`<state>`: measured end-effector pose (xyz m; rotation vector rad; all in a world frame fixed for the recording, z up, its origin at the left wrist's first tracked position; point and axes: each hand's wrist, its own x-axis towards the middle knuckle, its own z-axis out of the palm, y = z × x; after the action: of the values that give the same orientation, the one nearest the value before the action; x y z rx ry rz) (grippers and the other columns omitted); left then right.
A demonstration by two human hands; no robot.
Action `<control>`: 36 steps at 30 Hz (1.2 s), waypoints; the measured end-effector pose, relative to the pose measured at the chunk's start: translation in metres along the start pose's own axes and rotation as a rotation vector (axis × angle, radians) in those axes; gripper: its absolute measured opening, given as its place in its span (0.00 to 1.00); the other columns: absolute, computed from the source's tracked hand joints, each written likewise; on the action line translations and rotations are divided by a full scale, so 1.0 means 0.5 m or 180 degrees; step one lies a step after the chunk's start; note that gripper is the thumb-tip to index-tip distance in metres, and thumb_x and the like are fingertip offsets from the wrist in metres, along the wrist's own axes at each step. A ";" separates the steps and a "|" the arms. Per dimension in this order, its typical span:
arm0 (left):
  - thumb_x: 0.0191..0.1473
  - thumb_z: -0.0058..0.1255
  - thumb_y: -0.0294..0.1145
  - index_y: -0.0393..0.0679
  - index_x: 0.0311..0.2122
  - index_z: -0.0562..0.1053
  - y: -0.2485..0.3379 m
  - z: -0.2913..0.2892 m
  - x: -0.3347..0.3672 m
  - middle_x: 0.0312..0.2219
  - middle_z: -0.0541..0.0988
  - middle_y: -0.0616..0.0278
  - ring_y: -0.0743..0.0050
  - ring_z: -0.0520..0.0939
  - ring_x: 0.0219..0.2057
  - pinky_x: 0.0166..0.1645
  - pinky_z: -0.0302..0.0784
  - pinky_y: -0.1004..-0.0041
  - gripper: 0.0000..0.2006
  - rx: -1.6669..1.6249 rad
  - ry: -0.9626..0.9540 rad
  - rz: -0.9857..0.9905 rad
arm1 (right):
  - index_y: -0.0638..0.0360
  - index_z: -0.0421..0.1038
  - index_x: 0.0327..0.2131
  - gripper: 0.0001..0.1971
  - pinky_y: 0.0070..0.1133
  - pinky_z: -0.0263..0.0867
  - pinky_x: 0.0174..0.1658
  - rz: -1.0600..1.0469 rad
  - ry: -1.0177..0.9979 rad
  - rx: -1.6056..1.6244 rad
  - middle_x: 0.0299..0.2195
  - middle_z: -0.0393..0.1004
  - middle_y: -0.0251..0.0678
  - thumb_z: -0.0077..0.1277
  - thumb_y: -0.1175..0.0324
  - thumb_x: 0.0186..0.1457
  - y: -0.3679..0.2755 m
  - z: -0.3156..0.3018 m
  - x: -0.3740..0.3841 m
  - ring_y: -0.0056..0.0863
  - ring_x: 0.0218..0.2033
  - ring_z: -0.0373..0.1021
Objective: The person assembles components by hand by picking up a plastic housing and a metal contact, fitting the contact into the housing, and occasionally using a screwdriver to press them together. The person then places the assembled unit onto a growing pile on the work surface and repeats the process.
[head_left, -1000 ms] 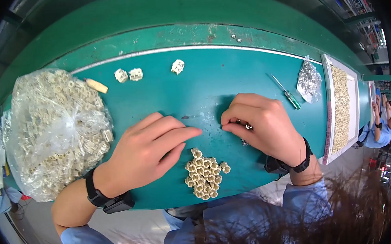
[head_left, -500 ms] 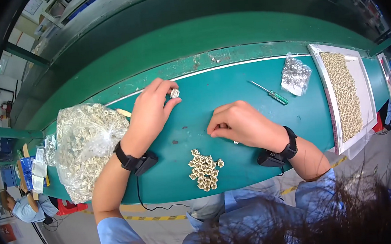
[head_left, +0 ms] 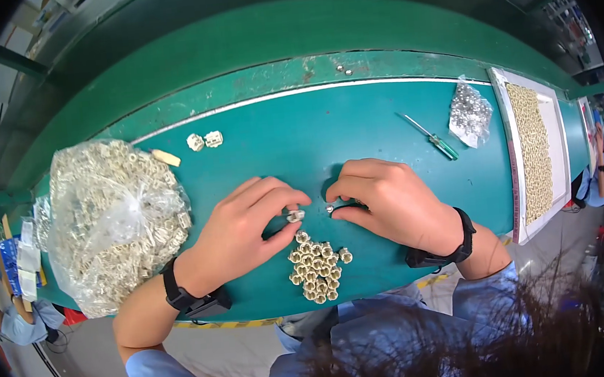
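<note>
Between the thumb and fingers of my left hand (head_left: 251, 218) is a small pale, metallic-looking fitting (head_left: 295, 216). Facing it, my right hand (head_left: 383, 192) pinches a tiny shiny metal piece (head_left: 330, 210); its exact kind is too small to make out. The two hands are close together but apart, above the green mat (head_left: 276, 144). Just below them lies a cluster of brass-coloured round fittings (head_left: 316, 268), with one (head_left: 345, 256) at its right side. Two off-white fittings (head_left: 204, 141) lie farther off, beyond my left hand.
A bulging clear bag (head_left: 115, 226) of pale fittings stands left, a wooden stub (head_left: 166, 157) beside it. To the right are a green-handled screwdriver (head_left: 430, 138), a bag of metal pieces (head_left: 470, 113) and a white-rimmed tray (head_left: 557, 166) of brass-coloured parts. Co-workers sit at both sides.
My left hand has come nearer and rightward with its fitting, uncovering the two off-white fittings. My right hand has turned, its fingertips now around the tiny metal piece. The view has shifted slightly.
</note>
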<state>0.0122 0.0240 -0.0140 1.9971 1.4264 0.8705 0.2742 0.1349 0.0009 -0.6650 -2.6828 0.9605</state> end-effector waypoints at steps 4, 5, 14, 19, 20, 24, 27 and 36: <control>0.50 0.75 0.20 0.47 0.45 0.87 -0.029 0.016 -0.006 0.41 0.86 0.65 0.62 0.85 0.39 0.43 0.84 0.66 0.16 -0.0109 -0.0107 0.0080 | 0.53 0.86 0.42 0.10 0.36 0.77 0.41 -0.0108 -0.0032 -0.0064 0.35 0.80 0.35 0.72 0.69 0.57 0.004 0.009 0.007 0.41 0.37 0.80; 0.50 0.75 0.20 0.47 0.45 0.87 -0.031 0.015 -0.004 0.42 0.86 0.65 0.62 0.85 0.39 0.43 0.84 0.66 0.17 -0.0119 -0.0119 0.0111 | 0.53 0.86 0.42 0.10 0.36 0.77 0.41 -0.0128 -0.0013 -0.0080 0.35 0.80 0.35 0.73 0.69 0.57 0.005 0.010 0.007 0.41 0.37 0.80; 0.48 0.77 0.22 0.46 0.44 0.86 -0.035 0.017 -0.007 0.41 0.87 0.65 0.61 0.85 0.39 0.43 0.82 0.64 0.17 -0.0251 -0.0094 0.0117 | 0.52 0.86 0.42 0.11 0.34 0.76 0.37 -0.0103 0.0015 -0.0107 0.33 0.79 0.32 0.75 0.69 0.54 -0.005 0.010 0.010 0.38 0.35 0.80; 0.49 0.78 0.22 0.45 0.43 0.86 -0.035 0.016 -0.004 0.40 0.87 0.64 0.61 0.84 0.39 0.42 0.81 0.65 0.16 -0.0323 -0.0123 0.0088 | 0.52 0.86 0.41 0.12 0.33 0.76 0.34 -0.0014 0.0095 -0.0262 0.33 0.80 0.31 0.76 0.70 0.53 -0.011 0.015 0.006 0.37 0.33 0.80; 0.49 0.78 0.22 0.45 0.43 0.86 -0.036 0.016 -0.005 0.40 0.87 0.64 0.61 0.84 0.39 0.42 0.81 0.65 0.16 -0.0325 -0.0123 0.0085 | 0.52 0.86 0.41 0.12 0.33 0.76 0.34 0.0021 0.0106 -0.0271 0.33 0.80 0.31 0.76 0.70 0.54 -0.013 0.018 0.006 0.36 0.33 0.80; 0.50 0.78 0.22 0.45 0.42 0.85 -0.035 0.015 -0.004 0.40 0.87 0.64 0.61 0.84 0.38 0.41 0.80 0.65 0.14 -0.0306 -0.0140 0.0071 | 0.51 0.86 0.41 0.12 0.32 0.76 0.33 -0.0064 0.0213 -0.0351 0.32 0.79 0.31 0.76 0.71 0.54 -0.008 0.033 0.005 0.36 0.32 0.80; 0.50 0.78 0.22 0.45 0.42 0.85 -0.035 0.019 -0.005 0.39 0.86 0.64 0.60 0.83 0.37 0.41 0.80 0.64 0.14 -0.0327 -0.0122 0.0051 | 0.51 0.86 0.41 0.11 0.32 0.76 0.33 -0.0128 0.0272 -0.0366 0.31 0.79 0.31 0.76 0.71 0.54 -0.006 0.036 0.005 0.35 0.31 0.79; 0.50 0.78 0.23 0.44 0.41 0.85 -0.034 0.018 -0.005 0.39 0.86 0.64 0.61 0.83 0.37 0.41 0.80 0.65 0.14 -0.0338 -0.0113 0.0052 | 0.52 0.86 0.39 0.10 0.31 0.75 0.32 -0.0055 0.0283 -0.0178 0.30 0.79 0.30 0.76 0.72 0.53 -0.015 0.034 0.013 0.33 0.30 0.79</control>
<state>0.0081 0.0261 -0.0332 1.9380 1.3187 0.8945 0.2599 0.1237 -0.0068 -0.6780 -2.6414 0.8340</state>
